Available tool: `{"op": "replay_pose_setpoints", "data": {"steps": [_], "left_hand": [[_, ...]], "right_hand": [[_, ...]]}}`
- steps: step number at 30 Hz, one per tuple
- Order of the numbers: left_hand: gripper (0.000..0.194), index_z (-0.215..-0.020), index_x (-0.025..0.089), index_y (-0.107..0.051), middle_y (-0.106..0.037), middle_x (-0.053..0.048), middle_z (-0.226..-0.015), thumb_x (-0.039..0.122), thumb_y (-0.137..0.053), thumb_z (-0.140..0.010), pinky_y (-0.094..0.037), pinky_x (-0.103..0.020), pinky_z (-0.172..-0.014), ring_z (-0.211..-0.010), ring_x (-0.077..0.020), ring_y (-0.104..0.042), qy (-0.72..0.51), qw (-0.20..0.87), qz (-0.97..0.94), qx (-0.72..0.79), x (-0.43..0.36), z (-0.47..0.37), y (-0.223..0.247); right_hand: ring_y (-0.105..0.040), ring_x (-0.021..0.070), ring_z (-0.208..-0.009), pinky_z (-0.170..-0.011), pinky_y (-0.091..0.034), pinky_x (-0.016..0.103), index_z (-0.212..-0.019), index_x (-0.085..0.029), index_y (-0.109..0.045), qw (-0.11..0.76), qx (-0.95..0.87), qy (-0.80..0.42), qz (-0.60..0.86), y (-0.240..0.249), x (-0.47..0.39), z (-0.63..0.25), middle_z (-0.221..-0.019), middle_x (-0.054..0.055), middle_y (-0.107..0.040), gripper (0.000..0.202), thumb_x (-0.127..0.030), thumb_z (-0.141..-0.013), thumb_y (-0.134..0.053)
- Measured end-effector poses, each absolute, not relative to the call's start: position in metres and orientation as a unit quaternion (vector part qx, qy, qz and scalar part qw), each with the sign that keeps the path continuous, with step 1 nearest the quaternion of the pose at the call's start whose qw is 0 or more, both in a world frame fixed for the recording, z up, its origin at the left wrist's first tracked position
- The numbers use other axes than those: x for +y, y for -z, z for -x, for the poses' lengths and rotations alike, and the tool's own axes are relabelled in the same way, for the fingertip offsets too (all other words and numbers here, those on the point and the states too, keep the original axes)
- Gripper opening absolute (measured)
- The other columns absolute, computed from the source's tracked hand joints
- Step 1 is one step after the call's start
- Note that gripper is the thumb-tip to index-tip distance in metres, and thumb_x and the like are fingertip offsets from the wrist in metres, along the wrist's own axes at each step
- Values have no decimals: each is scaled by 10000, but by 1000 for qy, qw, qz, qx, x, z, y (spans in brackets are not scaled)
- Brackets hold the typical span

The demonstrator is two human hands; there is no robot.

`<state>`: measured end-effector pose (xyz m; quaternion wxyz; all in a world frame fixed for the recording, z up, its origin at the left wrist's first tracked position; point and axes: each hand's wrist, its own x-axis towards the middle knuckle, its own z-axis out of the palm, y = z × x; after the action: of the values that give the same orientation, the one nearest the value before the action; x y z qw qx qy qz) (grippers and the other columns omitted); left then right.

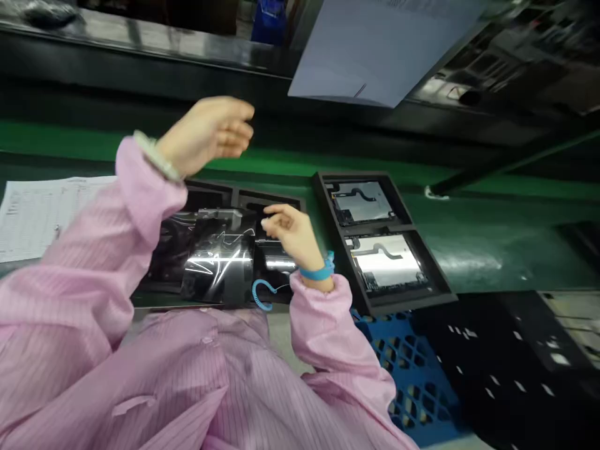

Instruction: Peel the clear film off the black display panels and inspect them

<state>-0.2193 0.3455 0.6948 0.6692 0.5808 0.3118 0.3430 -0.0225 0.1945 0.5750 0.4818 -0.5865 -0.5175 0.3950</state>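
My left hand [209, 134] is raised above the far side of the bench, slightly blurred, with its fingers loosely bent and nothing visible in them. Lower and to the right, my right hand [293, 234] hovers over a dark tray, its fingers half curled and apart, and no object shows in it. A blue wrist strap [319, 270] with a coiled cord [262, 295] is around my right wrist. Below my hands lies a glossy dark film-covered panel [219, 259] on a black tray [272, 199]. A piece of clear film appears to cover the panel.
Right of my right hand sits a two-compartment black tray [330, 215] holding silver-backed display parts [387, 257]. A printed form [56, 203] lies at the left. A blue crate [417, 387] and dark foam sheets [506, 369] stand lower right. White paper [375, 50] hangs ahead.
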Motion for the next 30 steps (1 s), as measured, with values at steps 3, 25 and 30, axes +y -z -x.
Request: {"op": "replay_pose_setpoints", "data": {"steps": [3, 25, 30], "left_hand": [[334, -1115, 147, -681, -705, -59, -1055, 232, -729, -796, -493, -526, -1081, -1095, -259, -679, -340, 587, -636, 368, 296, 258, -622], [609, -1406, 211, -444, -424, -142, -1548, 256, -615, -823, -262, -508, -1318, -1515, -257, -388, -418, 528, -596, 438, 205, 295, -481], [684, -1445, 260, -441, -411, -101, -1544, 130, -566, -785, -271, -509, -1317, -1526, -249, -363, -425, 491, -636, 417, 203, 297, -474]], "right_hand": [[-583, 133, -581, -603, -483, 281, -1148, -232, -413, 454, -494, -440, 597, -538, 166, 27, -654, -88, -624, 572, -398, -695, -720], [-642, 220, -895, -862, -464, 343, -1261, -166, -389, 262, -593, -250, 719, -522, 155, 81, -957, 71, -646, 381, -110, -883, -393], [-683, 283, -989, -831, -468, 348, -1281, -182, -445, 185, -547, -205, 790, -536, 152, 81, -1016, 124, -705, 372, -185, -922, -543]]}}
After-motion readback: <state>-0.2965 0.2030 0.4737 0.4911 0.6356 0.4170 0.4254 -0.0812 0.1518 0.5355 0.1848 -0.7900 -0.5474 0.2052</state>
